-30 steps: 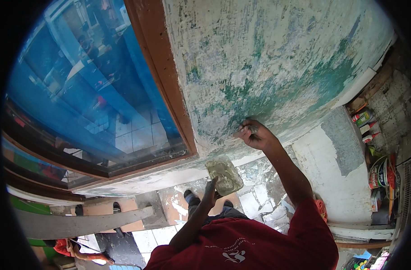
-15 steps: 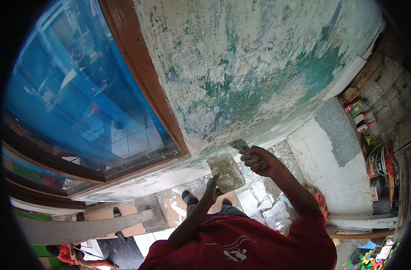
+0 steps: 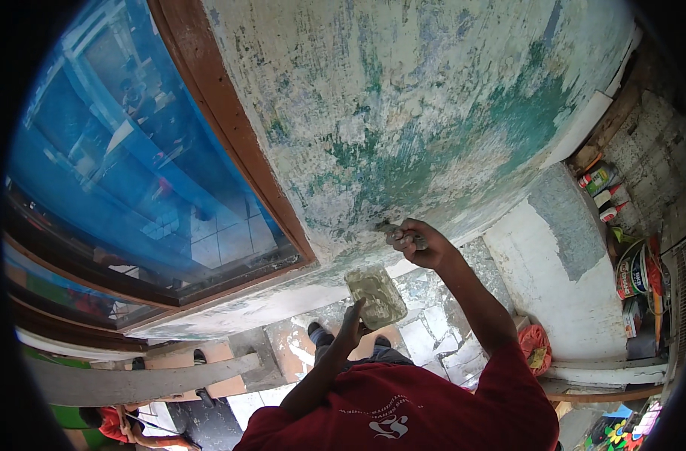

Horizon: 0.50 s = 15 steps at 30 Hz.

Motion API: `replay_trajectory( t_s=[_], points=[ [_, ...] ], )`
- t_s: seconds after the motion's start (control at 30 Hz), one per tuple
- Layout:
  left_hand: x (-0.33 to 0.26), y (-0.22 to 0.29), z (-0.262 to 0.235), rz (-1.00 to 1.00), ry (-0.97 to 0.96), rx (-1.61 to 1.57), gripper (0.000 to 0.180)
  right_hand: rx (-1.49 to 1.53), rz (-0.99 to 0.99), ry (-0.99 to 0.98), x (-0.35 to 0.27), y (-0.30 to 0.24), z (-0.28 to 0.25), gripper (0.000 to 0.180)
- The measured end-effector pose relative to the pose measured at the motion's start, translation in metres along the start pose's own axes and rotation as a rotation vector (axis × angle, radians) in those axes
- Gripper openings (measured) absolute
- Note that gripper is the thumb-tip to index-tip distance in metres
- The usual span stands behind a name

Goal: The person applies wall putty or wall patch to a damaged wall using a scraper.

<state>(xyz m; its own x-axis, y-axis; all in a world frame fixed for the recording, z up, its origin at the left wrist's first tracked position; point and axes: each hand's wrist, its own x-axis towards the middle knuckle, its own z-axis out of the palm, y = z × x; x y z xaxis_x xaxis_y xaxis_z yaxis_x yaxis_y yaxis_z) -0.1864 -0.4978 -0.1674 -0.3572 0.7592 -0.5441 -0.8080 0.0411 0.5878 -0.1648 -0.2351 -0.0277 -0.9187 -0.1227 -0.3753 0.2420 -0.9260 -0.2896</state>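
Note:
My right hand grips a putty knife, its blade up at the wall, which is mottled white and green with worn paint. Most of the blade is hidden or blends into the wall. Below it, my left hand holds a shallow rectangular tray by its left edge. Greyish paste is smeared over the inside of that tray. A gap separates the knife from the tray.
A brown-framed window borders the wall on the left. At right, bottles and a bucket stand by a white ledge. A red plastic bag lies below. Another person is at lower left.
My right hand has risen and moved slightly left, carrying the putty knife from beside the tray's top up to the wall. The left hand and tray have barely shifted.

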Motion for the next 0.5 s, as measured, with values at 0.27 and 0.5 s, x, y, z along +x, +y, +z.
replay_trajectory(
  t_s=[0.27, 0.5],
  points=[
    [0.006, -0.005, -0.003, -0.014, -0.015, -0.027, 0.059, -0.114, -0.107, 0.085, -0.071, 0.055, 0.036, 0.024],
    [0.017, -0.019, -0.025, -0.062, -0.001, -0.055, 0.055, -0.180, -0.027, 0.238, -0.001, 0.102, 0.003, 0.021]
  ],
)
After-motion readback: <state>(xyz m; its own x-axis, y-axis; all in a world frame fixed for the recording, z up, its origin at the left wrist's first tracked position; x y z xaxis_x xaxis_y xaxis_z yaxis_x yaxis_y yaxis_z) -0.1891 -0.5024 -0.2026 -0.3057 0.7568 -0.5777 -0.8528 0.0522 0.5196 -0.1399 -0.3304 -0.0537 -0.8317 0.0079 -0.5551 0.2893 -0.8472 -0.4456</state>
